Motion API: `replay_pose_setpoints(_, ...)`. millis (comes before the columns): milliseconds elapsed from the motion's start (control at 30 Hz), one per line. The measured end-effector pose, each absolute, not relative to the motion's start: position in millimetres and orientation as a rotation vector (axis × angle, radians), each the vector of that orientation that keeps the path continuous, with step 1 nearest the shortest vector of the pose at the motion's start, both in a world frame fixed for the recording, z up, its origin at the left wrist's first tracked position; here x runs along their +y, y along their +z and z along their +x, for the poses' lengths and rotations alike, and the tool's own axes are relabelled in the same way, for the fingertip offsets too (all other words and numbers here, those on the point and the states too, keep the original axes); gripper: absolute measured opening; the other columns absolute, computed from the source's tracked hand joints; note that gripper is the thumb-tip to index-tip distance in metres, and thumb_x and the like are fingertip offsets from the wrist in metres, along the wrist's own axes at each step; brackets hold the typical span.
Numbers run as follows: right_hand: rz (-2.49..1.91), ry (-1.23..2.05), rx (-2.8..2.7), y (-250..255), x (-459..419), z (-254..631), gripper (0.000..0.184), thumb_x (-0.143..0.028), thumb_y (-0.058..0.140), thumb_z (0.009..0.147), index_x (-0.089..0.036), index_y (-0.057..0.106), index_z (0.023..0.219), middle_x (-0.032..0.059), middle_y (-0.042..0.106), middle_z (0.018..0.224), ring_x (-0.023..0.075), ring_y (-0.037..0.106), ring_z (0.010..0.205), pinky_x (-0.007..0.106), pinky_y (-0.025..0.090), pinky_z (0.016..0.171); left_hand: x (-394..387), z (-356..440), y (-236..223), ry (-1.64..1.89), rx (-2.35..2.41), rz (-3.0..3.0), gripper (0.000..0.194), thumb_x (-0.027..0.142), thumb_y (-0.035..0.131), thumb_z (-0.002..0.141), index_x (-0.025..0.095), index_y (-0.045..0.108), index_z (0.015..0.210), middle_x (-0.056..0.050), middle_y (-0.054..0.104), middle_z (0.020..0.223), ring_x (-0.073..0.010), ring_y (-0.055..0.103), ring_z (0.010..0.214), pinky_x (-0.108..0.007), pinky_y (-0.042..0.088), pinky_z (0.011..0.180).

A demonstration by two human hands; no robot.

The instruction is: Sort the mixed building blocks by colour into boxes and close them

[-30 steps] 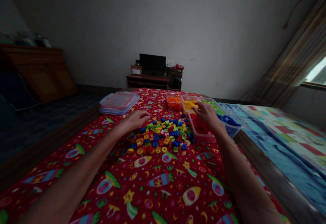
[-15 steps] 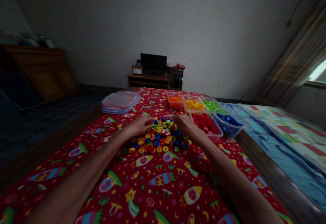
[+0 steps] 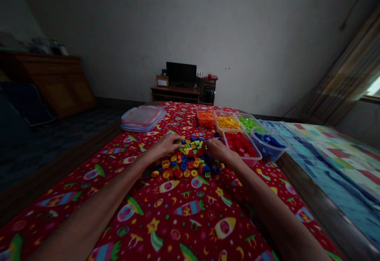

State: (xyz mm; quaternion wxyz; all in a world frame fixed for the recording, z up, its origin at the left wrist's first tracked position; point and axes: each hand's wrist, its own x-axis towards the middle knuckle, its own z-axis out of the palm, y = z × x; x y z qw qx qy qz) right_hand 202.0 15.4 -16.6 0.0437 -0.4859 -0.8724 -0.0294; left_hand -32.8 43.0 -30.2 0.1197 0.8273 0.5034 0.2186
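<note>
A loose pile of toy building bricks in yellow, blue, green, red and orange lies on the red patterned cloth. At the pile's left edge is my left hand, its thumb and fingers apart around the bricks there. My right hand is over the right side of the pile with fingers curled down and together. What its fingertips hold, if anything, is hidden. Just right of it stands a clear box of red bricks.
Behind and beside the red box are containers of orange bricks, yellow bricks, green bricks and a round tub of blue bricks. Stacked lids lie at the far left. Wooden table edge shows at right.
My right hand has moved slightly down into the pile, its fingers more curled. My left hand has shifted a little at the pile's left edge. The view has turned slightly left.
</note>
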Motion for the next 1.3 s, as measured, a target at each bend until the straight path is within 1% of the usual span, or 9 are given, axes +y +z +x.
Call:
replay_pose_setpoints(233, -1.523, 0.072, -2.604, -13, 13, 203, 0.026, -0.02, 0.051, 0.08, -0.02, 0.066, 0.101, 0.0081, 0.068, 0.095, 0.0187, 0.061, 0.086, 0.023, 0.039, 0.066, 37, -20, -30, 0.594, 1.288, 2.547, 0.035, 0.02, 0.055, 0.075, 0.018, 0.066, 0.108, -0.006, 0.069, 0.104, -0.0203, 0.062, 0.096, -0.03, 0.046, 0.088)
replay_pose_setpoints(367, -1.469, 0.061, -2.524, -10, 11, 205, 0.028, -0.017, 0.052, 0.078, -0.018, 0.065, 0.102, 0.0072, 0.068, 0.094, 0.0178, 0.061, 0.085, 0.022, 0.038, 0.066, 34, -16, -36, 0.485, 1.083, 2.701, 0.031, 0.028, 0.054, 0.082, 0.018, 0.065, 0.109, -0.008, 0.063, 0.11, -0.0203, 0.058, 0.102, -0.031, 0.044, 0.091)
replay_pose_setpoints(467, -1.421, 0.082, -2.472, -8, 10, 204, 0.027, -0.014, 0.054, 0.075, -0.018, 0.066, 0.098, 0.0066, 0.069, 0.091, 0.0182, 0.062, 0.085, 0.022, 0.039, 0.067, 31, -14, -39, 0.437, 1.108, 2.741, 0.035, 0.036, 0.059, 0.08, 0.018, 0.064, 0.109, -0.009, 0.059, 0.111, -0.0215, 0.056, 0.102, -0.03, 0.045, 0.089)
replay_pose_setpoints(533, -1.414, 0.138, -2.403, -6, 10, 203, 0.025, -0.013, 0.056, 0.074, -0.018, 0.067, 0.096, 0.0066, 0.07, 0.09, 0.0183, 0.062, 0.084, 0.022, 0.04, 0.067, 29, -12, -40, 0.428, 1.17, 2.755, 0.037, 0.035, 0.063, 0.077, 0.017, 0.064, 0.109, -0.009, 0.059, 0.109, -0.0223, 0.057, 0.1, -0.03, 0.046, 0.086)
replay_pose_setpoints(633, -1.367, 0.292, -2.261, -3, 13, 202, 0.022, -0.014, 0.059, 0.075, -0.016, 0.068, 0.094, 0.006, 0.071, 0.087, 0.0167, 0.064, 0.081, 0.022, 0.042, 0.068, 25, -9, -39, 0.421, 1.199, 2.767, 0.028, 0.031, 0.057, 0.081, 0.017, 0.064, 0.104, -0.008, 0.062, 0.102, -0.0213, 0.059, 0.093, -0.03, 0.046, 0.082)
replay_pose_setpoints(767, -1.28, 0.579, -2.118, -7, 23, 202, 0.018, -0.017, 0.06, 0.075, -0.015, 0.069, 0.091, 0.0037, 0.07, 0.079, 0.0133, 0.062, 0.069, 0.021, 0.044, 0.061, 19, -7, -32, 0.421, 1.222, 2.743, 0.023, 0.029, 0.053, 0.081, 0.017, 0.065, 0.096, -0.007, 0.066, 0.093, -0.0201, 0.061, 0.086, -0.028, 0.046, 0.076)
replay_pose_setpoints(967, -1.212, 0.943, -1.912, -15, 34, 203, 0.016, -0.016, 0.06, 0.071, -0.012, 0.068, 0.085, -0.0005, 0.063, 0.065, 0.0078, 0.052, 0.054, 0.018, 0.04, 0.052, 22, -8, -24, 0.586, 1.298, 2.494, 0.022, 0.031, 0.055, 0.075, 0.017, 0.066, 0.088, -0.003, 0.069, 0.083, -0.0186, 0.062, 0.075, -0.027, 0.047, 0.068)
replay_pose_setpoints(1133, -1.162, 0.857, -1.922, -15, 34, 202, 0.009, -0.013, 0.061, 0.065, -0.012, 0.067, 0.072, -0.0025, 0.06, 0.061, 0.0065, 0.049, 0.054, 0.017, 0.036, 0.051, 31, -10, -24, 0.806, 1.185, 2.177, 0.032, 0.043, 0.061, 0.069, 0.017, 0.066, 0.086, -0.003, 0.069, 0.079, -0.0186, 0.062, 0.074, -0.028, 0.049, 0.067)
replay_pose_setpoints(1300, -1.147, 0.841, -1.95, -9, 24, 197, 0.014, -0.02, 0.06, 0.07, -0.013, 0.066, 0.082, -0.0032, 0.057, 0.059, 0.0063, 0.046, 0.05, 0.016, 0.034, 0.047, 26, -11, -16, 0.919, 1.078, 1.799, 0.043, 0.05, 0.069, 0.062, 0.016, 0.065, 0.088, -0.004, 0.069, 0.083, -0.0204, 0.064, 0.08, -0.031, 0.049, 0.074)
